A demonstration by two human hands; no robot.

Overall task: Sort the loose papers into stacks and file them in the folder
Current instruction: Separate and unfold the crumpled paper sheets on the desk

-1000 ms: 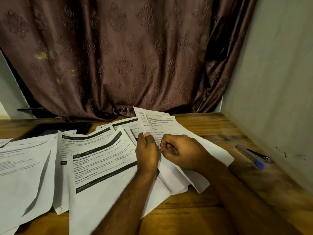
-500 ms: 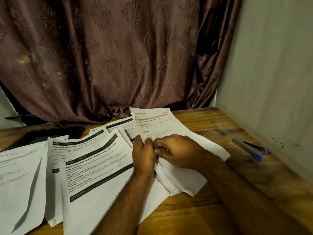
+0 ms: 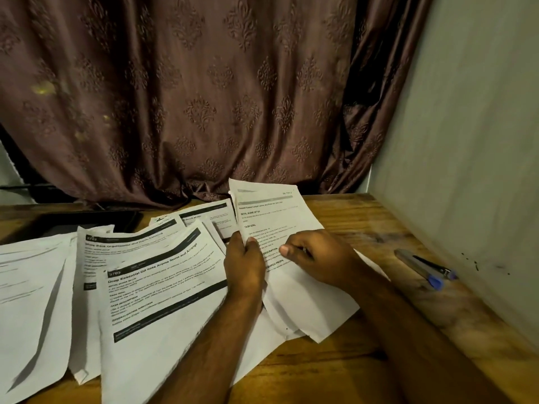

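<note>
Several printed white sheets lie fanned over the wooden table (image 3: 358, 223). A small stack of sheets (image 3: 274, 217) is tilted up at centre right; my left hand (image 3: 245, 263) grips its left edge with fingers curled round it. My right hand (image 3: 318, 258) rests on top of the same stack, thumb and fingers pinching the upper sheet. Left of the hands lies a sheet with black header bars (image 3: 163, 287), and further left more loose pages (image 3: 29, 287). A dark flat folder (image 3: 87, 223) lies at the back left, partly covered by papers.
A grey pen with a blue cap (image 3: 423, 268) lies near the wall (image 3: 466, 170) on the right. A brown patterned curtain (image 3: 204, 97) hangs behind the table. Bare wood shows at the front right.
The held stack has been raised and tilted up more, showing its printed top page. My right thumb has shifted on the sheet. The view has shifted slightly.
</note>
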